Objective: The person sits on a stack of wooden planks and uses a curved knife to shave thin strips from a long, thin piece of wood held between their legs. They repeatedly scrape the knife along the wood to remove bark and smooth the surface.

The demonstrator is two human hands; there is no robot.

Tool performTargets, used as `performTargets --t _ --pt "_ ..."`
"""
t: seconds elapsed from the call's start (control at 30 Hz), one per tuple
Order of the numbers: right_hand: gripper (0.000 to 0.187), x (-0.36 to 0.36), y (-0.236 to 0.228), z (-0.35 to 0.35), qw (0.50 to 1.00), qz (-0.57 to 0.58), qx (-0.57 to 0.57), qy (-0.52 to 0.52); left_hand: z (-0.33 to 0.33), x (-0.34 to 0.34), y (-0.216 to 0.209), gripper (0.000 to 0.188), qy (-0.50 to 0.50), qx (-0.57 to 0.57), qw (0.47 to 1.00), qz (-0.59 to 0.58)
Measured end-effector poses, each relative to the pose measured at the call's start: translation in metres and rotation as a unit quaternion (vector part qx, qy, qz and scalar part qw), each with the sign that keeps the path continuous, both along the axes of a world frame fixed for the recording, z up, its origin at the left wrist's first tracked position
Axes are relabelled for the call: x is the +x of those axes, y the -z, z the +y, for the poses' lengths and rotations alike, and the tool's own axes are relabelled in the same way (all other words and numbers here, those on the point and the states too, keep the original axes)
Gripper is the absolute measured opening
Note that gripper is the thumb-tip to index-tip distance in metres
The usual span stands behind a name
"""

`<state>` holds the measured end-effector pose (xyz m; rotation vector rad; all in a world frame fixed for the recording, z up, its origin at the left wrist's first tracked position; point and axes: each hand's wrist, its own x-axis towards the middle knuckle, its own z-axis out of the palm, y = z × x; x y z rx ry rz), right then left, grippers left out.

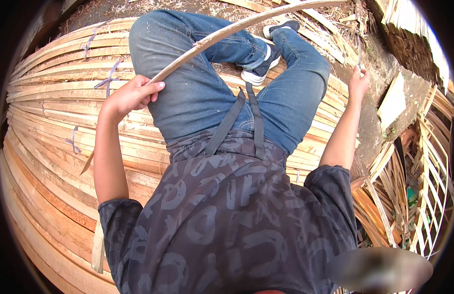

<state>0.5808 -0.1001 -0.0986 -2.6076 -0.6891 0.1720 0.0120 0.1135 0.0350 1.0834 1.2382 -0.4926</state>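
My left hand, over my left thigh, is closed round a long, thin wooden strip. The strip slopes up across my knee and curves away past my feet; its other end pokes out behind my left forearm. Out to the right, beyond my right knee, my right hand is closed on a slim, blade-like tool that points away from me. The tool's exact kind is too small to make out. My hands are well apart, and the tool does not touch the strip.
I sit on bundled wooden slats with purple ties. A stone slab with a flat wood piece lies to the right. Nearer on that side are a slatted lattice and loose strips. Wood scraps lie near my shoes.
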Motion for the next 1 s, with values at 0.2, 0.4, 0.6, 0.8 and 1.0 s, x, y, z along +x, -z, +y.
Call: performTargets --t 0.2,0.4,0.6,0.8,1.0 --pt "0.02 -0.097 -0.004 -0.028 0.968 0.194 0.159 0.017 0.007 -0.004 0.014 0.045 -0.048 -0.114 0.991 -0.059" --pt "0.034 -0.205 -0.068 0.041 0.953 0.155 0.193 -0.177 0.014 -0.009 0.011 0.053 -0.024 -0.172 0.98 -0.1" --pt "0.027 -0.253 -0.078 0.099 0.883 0.139 0.189 -0.406 0.021 -0.012 0.016 0.061 -0.01 -0.26 0.959 -0.11" --pt "0.035 -0.2 -0.061 0.102 0.945 0.102 0.073 -0.303 0.016 -0.011 0.013 0.06 -0.024 -0.257 0.962 -0.094" --pt "0.031 -0.211 -0.07 0.088 0.954 0.079 0.085 -0.275 0.019 -0.002 0.002 0.059 0.017 -0.25 0.962 -0.111"
